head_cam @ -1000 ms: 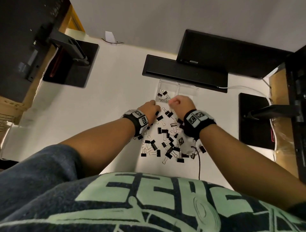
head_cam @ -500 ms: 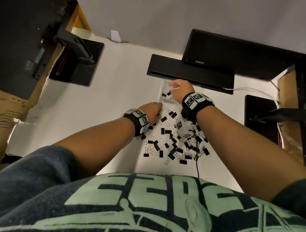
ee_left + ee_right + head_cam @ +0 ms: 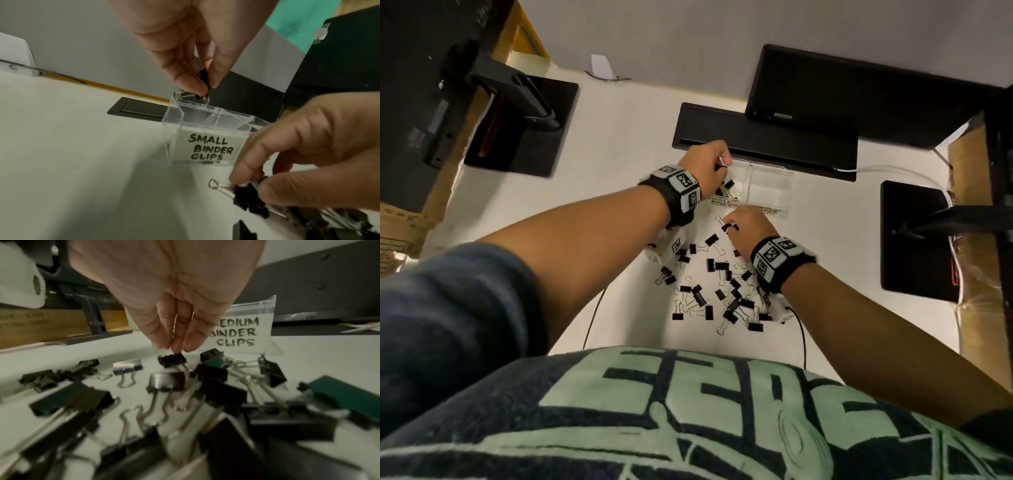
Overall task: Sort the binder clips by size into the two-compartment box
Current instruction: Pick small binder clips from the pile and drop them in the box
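Clear box (image 3: 174, 129) rim sits just beneath the left hand (image 3: 705, 164) pinching a small clip (image 3: 203, 76), which may bounce out, while the right hand (image 3: 748, 228) pinching another clip (image 3: 171, 360) may misjudge its size.

White desk (image 3: 619, 192) bearing a clear two-compartment box (image 3: 768, 186) at 12 o'clock, loose black binder clips (image 3: 717, 291) at centre, black monitor bases (image 3: 524, 137) at 10 and 3 o'clock

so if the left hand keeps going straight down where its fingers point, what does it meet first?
Most likely the open top of the compartment labelled small binder clips in the clear two-compartment box. The left hand pinches a small binder clip just above its far rim; depth is unclear, so it might touch that rim first.
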`<act>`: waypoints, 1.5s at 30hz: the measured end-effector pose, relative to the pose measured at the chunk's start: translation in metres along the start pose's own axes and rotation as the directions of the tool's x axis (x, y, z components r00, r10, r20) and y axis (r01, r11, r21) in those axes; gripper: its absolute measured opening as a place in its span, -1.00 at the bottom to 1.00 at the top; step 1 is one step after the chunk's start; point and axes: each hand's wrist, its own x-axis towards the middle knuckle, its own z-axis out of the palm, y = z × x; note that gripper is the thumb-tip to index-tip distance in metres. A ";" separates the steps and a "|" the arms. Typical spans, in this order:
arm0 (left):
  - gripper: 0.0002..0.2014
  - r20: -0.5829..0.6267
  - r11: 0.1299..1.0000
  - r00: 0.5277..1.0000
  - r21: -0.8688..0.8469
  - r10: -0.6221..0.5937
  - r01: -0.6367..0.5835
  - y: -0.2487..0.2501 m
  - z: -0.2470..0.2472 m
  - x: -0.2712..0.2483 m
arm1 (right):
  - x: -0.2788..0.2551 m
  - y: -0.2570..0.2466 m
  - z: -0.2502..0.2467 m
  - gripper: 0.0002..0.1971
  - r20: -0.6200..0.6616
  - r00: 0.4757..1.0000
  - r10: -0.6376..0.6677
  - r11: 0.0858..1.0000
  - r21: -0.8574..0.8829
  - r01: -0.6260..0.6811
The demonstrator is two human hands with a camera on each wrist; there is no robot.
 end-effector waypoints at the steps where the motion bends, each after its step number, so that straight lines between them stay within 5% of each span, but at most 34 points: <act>1: -0.88 0.014 1.000 1.000 0.029 -0.006 0.006 0.000 0.002 0.003 | 0.001 0.002 0.002 -0.72 -0.004 1.000 0.009 1.000 -0.016 -0.009; 11: -0.71 0.096 0.993 0.995 0.115 -0.002 -0.009 -0.003 0.010 0.002 | 0.013 -0.004 0.014 -0.87 0.028 0.996 0.085 0.992 -0.098 -0.082; 17: -0.83 0.027 0.998 0.999 0.049 -0.029 0.028 -0.014 -0.003 -0.029 | 0.005 -0.003 0.016 -0.72 -0.035 0.988 0.152 0.983 0.110 -0.148; 21: -0.88 0.120 0.985 0.982 0.108 -0.149 0.136 -0.044 -0.002 -0.066 | -0.002 -0.002 0.007 -0.73 -0.079 0.985 0.156 0.934 0.337 -0.121; 25: -0.97 0.184 0.960 0.946 0.136 -0.266 0.243 -0.072 0.006 -0.100 | -0.009 -0.006 0.005 -0.78 0.012 0.971 0.237 0.799 0.566 -0.202; 28: -0.84 0.211 0.961 0.943 0.162 -0.258 0.226 -0.081 0.014 -0.116 | -0.010 -0.013 0.010 -0.87 0.087 0.971 0.222 0.749 0.622 -0.227; 35: -0.79 0.206 0.960 0.956 0.226 -0.211 0.163 -0.086 0.025 -0.123 | -0.012 -0.033 0.032 -0.77 0.098 0.995 0.025 0.971 0.233 -0.048; 39: -0.78 0.171 0.958 0.966 0.244 -0.195 0.150 -0.088 0.026 -0.128 | -0.010 -0.041 0.043 -0.68 0.152 0.986 -0.062 0.996 -0.050 0.070; 45: -0.77 0.189 0.970 0.961 0.173 -0.204 0.172 -0.083 0.022 -0.133 | -0.013 -0.036 0.050 -0.76 0.085 0.995 -0.050 0.998 -0.031 0.053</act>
